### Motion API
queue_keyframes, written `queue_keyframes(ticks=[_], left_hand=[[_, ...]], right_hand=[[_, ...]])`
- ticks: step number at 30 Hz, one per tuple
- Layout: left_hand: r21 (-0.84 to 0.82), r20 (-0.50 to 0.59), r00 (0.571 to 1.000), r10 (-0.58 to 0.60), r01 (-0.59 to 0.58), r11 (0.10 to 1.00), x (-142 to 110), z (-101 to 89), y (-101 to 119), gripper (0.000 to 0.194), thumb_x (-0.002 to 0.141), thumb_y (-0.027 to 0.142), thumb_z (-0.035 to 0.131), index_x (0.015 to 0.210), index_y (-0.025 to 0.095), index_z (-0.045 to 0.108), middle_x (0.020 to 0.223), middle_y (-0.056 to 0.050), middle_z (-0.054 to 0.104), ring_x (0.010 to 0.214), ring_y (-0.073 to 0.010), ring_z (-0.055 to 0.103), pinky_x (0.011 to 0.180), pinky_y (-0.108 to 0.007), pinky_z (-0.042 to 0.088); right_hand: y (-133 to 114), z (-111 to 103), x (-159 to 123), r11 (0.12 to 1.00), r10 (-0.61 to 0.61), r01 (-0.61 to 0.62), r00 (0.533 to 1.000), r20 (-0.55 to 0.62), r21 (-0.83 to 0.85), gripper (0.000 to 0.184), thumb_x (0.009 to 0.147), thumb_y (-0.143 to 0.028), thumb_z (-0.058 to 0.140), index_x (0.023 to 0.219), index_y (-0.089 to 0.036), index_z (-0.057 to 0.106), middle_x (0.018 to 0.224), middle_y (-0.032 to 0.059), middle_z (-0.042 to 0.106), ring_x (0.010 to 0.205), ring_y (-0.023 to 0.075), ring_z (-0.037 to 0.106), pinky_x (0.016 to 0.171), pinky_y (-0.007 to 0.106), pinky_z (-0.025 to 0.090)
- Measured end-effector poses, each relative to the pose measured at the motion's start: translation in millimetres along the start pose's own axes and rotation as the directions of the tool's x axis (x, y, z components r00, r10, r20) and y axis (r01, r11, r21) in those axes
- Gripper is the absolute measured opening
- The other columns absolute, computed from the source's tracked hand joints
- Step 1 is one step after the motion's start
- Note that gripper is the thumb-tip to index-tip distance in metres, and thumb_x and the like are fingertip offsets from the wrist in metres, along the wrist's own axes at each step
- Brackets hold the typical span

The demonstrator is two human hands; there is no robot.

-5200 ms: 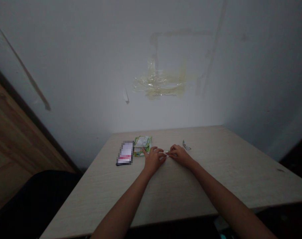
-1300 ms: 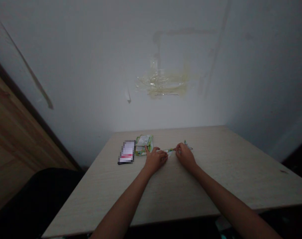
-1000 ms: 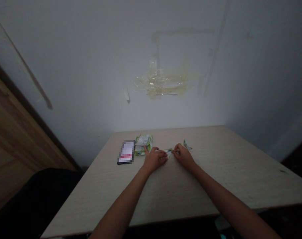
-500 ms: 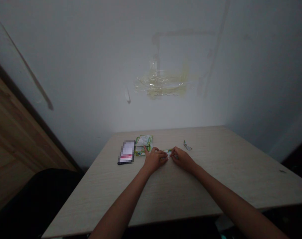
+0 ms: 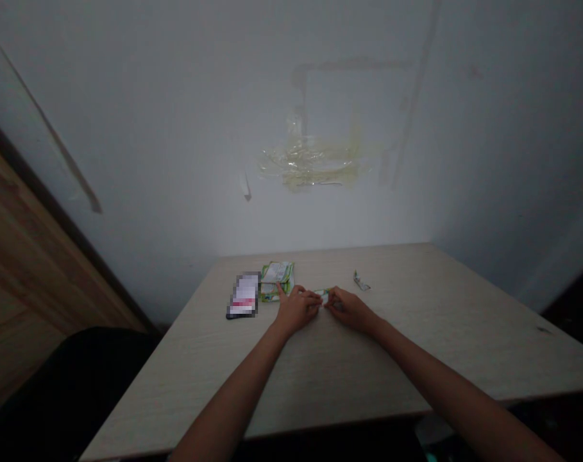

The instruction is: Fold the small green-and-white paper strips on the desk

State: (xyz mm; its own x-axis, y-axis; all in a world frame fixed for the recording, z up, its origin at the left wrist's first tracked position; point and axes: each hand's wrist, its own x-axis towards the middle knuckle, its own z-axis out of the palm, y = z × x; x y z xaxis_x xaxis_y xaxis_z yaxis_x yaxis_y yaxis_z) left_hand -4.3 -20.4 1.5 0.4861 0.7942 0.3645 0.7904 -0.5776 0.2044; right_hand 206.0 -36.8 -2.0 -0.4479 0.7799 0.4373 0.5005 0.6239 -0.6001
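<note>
Just above the table, a narrow green-and-white plastic wrapper (image 5: 324, 294) runs between my two hands, much of it covered by fingers. My left hand (image 5: 297, 310) presses the fingers down on its left end, the thumb sticking out toward the packets. At the other end my right hand (image 5: 351, 309) pinches the wrapper between thumb and fingertips. Near my left thumb lie flat green-and-white packets (image 5: 278, 274), stacked on one another. A small twisted strip of wrapper (image 5: 361, 281) rests beyond my right hand.
A phone (image 5: 244, 295), its screen blurred out, lies left of the packets. The pale wooden table (image 5: 416, 333) meets a wall (image 5: 185, 128) with old clear tape (image 5: 315, 163) on it. A dark shape (image 5: 74, 378) stands beside the table at left.
My right hand has shifted slightly left and down, its fingertips closer to my left hand on the wrapper. The packets, phone and twisted strip lie as before.
</note>
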Motion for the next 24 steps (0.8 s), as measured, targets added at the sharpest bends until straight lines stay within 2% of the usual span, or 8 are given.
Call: queue_keyframes(ticks=[7,12,13,16,21,24], left_hand=[[-0.003,0.021,1.0,-0.004,0.004,1.0,-2,-1.1,-1,0.022,0.087,0.035,0.06,0.105,0.042,0.071,0.116,0.006,0.072,0.115,-0.0246,0.052,0.111,-0.071,-0.005],[-0.049,0.02,1.0,-0.013,0.014,0.999,-2,1.0,-2,0.023,0.086,0.035,0.062,0.106,0.041,0.071,0.117,0.004,0.072,0.117,-0.0248,0.05,0.113,-0.068,-0.006],[-0.052,0.021,1.0,-0.014,0.015,0.999,-2,1.3,-3,0.023,0.086,0.035,0.062,0.106,0.041,0.071,0.117,0.003,0.071,0.118,-0.0248,0.05,0.113,-0.068,-0.005],[-0.058,0.016,1.0,-0.016,0.017,0.998,-2,1.5,-3,0.022,0.086,0.035,0.062,0.105,0.041,0.072,0.118,0.004,0.071,0.118,-0.0247,0.05,0.113,-0.068,-0.005],[-0.051,-0.006,1.0,-0.01,0.009,0.999,-1,1.4,-2,0.021,0.086,0.036,0.061,0.104,0.043,0.071,0.114,0.006,0.073,0.117,-0.026,0.051,0.106,-0.075,-0.01],[-0.055,-0.017,1.0,-0.008,0.007,0.998,-1,2.5,-3,0.02,0.086,0.035,0.062,0.103,0.043,0.071,0.114,0.006,0.073,0.115,-0.0252,0.053,0.106,-0.075,-0.009]], right_hand=[[-4,0,-1,0.998,-0.002,0.0,1.0,0.023,0.069,0.014,0.084,-0.014,0.056,0.094,-0.022,0.052,0.095,0.0038,0.068,0.089,0.0174,0.065,0.081,0.029,0.048],[-4,-1,-2,0.991,0.035,-0.038,0.999,0.024,0.128,0.011,0.084,-0.018,0.057,0.093,-0.023,0.051,0.095,0.0035,0.071,0.091,0.0176,0.068,0.082,0.031,0.05],[-3,-1,-3,0.988,0.051,-0.052,0.999,0.011,0.148,0.012,0.084,-0.018,0.058,0.093,-0.023,0.051,0.094,0.003,0.071,0.091,0.0177,0.069,0.082,0.031,0.05],[3,-1,-2,0.98,0.118,-0.095,0.985,-0.123,0.173,0.014,0.082,-0.017,0.056,0.092,-0.023,0.049,0.09,0.0021,0.073,0.091,0.0182,0.07,0.085,0.034,0.051],[8,0,-2,0.983,0.127,-0.109,0.985,-0.117,0.147,0.016,0.08,-0.014,0.055,0.091,-0.023,0.048,0.091,0.0018,0.073,0.091,0.0182,0.07,0.083,0.034,0.051],[5,0,-2,0.989,0.118,-0.109,0.989,-0.093,0.096,0.014,0.081,-0.015,0.056,0.091,-0.023,0.051,0.092,0.0022,0.073,0.09,0.0178,0.07,0.081,0.032,0.05]])
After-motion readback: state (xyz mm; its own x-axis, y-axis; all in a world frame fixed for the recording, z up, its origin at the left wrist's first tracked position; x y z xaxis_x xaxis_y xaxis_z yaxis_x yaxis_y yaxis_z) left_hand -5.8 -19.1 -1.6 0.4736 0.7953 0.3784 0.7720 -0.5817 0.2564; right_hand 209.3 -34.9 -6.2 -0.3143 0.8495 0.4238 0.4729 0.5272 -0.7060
